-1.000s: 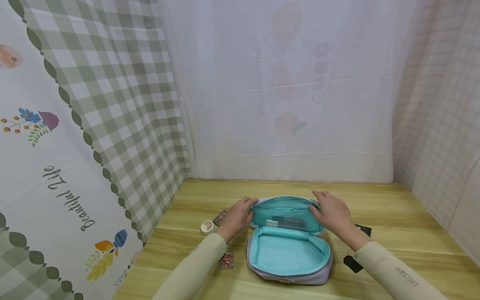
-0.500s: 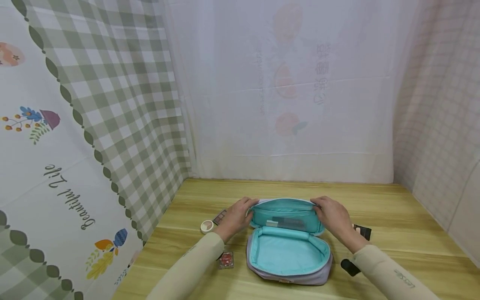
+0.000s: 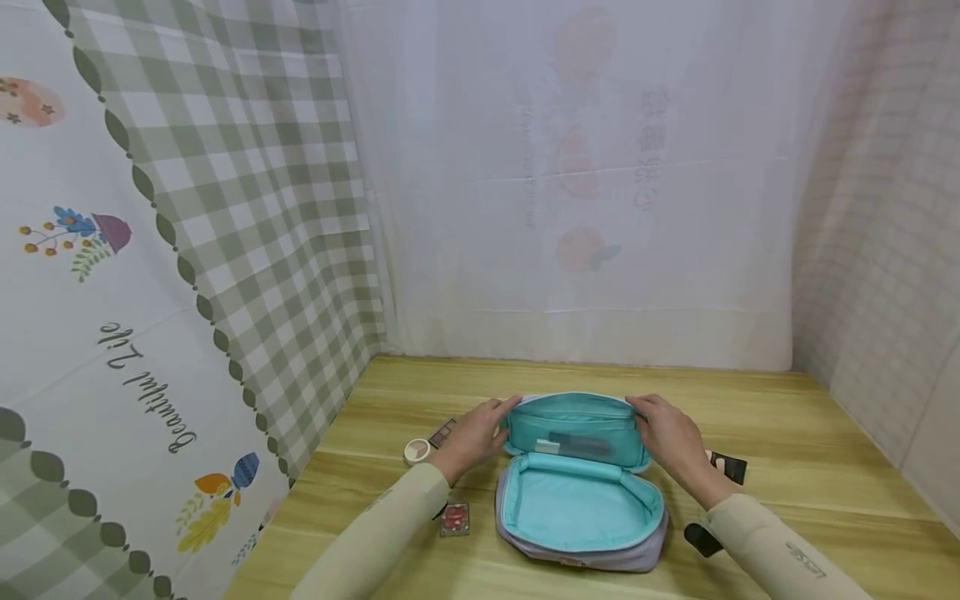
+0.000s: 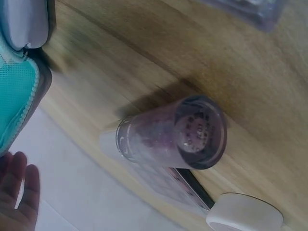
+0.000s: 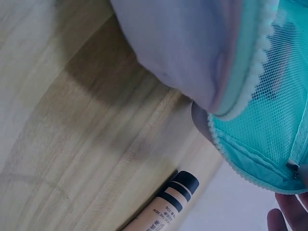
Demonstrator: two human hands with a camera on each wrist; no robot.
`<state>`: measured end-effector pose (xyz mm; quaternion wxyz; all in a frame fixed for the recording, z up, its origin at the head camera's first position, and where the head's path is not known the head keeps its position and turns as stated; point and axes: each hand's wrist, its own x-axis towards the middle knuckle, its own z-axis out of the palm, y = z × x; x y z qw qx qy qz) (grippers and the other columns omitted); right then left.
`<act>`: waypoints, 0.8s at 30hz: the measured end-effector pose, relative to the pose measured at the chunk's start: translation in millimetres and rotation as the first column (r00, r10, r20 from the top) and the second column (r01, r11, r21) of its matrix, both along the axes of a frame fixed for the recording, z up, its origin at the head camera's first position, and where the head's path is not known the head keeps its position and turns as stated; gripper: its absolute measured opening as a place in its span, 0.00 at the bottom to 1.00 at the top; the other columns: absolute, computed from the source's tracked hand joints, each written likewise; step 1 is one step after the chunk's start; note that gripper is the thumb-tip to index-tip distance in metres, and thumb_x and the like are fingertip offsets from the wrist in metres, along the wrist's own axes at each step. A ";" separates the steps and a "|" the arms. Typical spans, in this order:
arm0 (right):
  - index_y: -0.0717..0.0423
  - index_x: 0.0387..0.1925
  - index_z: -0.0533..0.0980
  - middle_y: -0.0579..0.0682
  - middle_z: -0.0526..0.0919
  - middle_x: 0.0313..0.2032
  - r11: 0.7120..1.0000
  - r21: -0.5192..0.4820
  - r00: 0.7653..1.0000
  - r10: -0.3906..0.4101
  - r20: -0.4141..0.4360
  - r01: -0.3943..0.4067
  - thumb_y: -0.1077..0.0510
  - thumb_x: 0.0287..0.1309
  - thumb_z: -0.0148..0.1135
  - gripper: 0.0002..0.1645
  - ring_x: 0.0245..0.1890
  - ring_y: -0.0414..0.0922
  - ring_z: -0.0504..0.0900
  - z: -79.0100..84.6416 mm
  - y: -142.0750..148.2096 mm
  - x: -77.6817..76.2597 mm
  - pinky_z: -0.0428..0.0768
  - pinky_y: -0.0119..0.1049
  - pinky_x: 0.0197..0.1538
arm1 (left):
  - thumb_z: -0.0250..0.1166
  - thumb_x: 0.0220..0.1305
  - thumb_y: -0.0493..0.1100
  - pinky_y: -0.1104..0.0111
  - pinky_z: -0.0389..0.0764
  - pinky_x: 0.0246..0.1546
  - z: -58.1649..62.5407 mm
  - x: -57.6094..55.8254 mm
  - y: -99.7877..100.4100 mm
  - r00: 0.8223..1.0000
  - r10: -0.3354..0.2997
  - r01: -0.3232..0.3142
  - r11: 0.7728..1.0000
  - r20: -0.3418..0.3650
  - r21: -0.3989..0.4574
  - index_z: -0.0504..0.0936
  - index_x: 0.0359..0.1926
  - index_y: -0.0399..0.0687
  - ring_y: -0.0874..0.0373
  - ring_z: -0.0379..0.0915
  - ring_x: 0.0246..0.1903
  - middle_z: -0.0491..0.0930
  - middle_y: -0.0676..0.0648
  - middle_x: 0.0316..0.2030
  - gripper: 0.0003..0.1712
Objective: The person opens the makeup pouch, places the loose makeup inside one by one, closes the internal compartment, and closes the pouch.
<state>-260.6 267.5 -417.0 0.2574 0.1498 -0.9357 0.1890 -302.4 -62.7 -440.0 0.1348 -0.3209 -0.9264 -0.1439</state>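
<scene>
A lilac cosmetic bag [image 3: 633, 557] with turquoise lining lies unzipped, its lid [image 3: 577, 404] standing up at the back. My left hand [image 3: 472, 437] holds the lid's left edge, thumb in front and fingers behind. Its right edge is held the same way by my right hand [image 3: 671, 435]. Behind the lid's mesh pocket [image 5: 284, 101] shows a dark, slim item with a pale end. The bottom compartment [image 3: 581, 504] shows bare lining. In the right wrist view, a zipper pull [image 5: 292, 165] sits near my right fingers [image 5: 291, 211].
Left of the bag are a round white compact [image 3: 417, 451], an eyeshadow palette [image 3: 441, 432], a small red-faced case [image 3: 454, 519] and a clear pinkish tube [image 4: 168, 134]. A beige tube with black bands [image 5: 168, 204] and a black object [image 3: 702, 540] lie right. Curtains surround the table.
My right hand has shifted from spread fingers inside the lid's right corner to a grip on its edge. The left hand keeps its hold, and the bag's base stays put.
</scene>
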 end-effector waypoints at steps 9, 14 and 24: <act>0.75 0.65 0.65 0.74 0.70 0.61 1.000 -0.001 0.980 0.027 0.196 -0.027 0.69 0.62 0.60 0.31 0.59 0.70 0.71 -1.1 2.9 -4.0 0.72 0.64 0.57 | 0.67 0.66 0.42 0.58 0.77 0.56 2.0 -2.4 1.2 0.987 0.077 -0.074 0.997 0.140 -0.027 0.57 0.77 0.51 0.50 0.73 0.59 0.73 0.43 0.62 0.43; 0.77 0.68 0.59 0.75 0.64 0.64 0.999 -0.001 0.965 0.041 0.261 -0.042 0.67 0.63 0.60 0.36 0.63 0.71 0.65 -2.3 3.7 -3.9 0.67 0.65 0.61 | 0.67 0.67 0.44 0.59 0.78 0.54 -0.1 -3.6 1.8 0.983 0.083 -0.076 0.996 0.166 -0.052 0.58 0.76 0.48 0.50 0.73 0.58 0.73 0.43 0.61 0.42; 0.74 0.67 0.63 0.75 0.67 0.62 0.999 0.015 0.958 0.037 0.284 -0.043 0.64 0.65 0.61 0.34 0.60 0.71 0.69 -7.5 7.1 -1.3 0.70 0.65 0.58 | 0.68 0.66 0.47 0.57 0.76 0.57 -5.2 3.2 0.4 0.968 0.074 -0.045 0.992 0.239 -0.122 0.63 0.74 0.50 0.48 0.70 0.61 0.69 0.43 0.65 0.39</act>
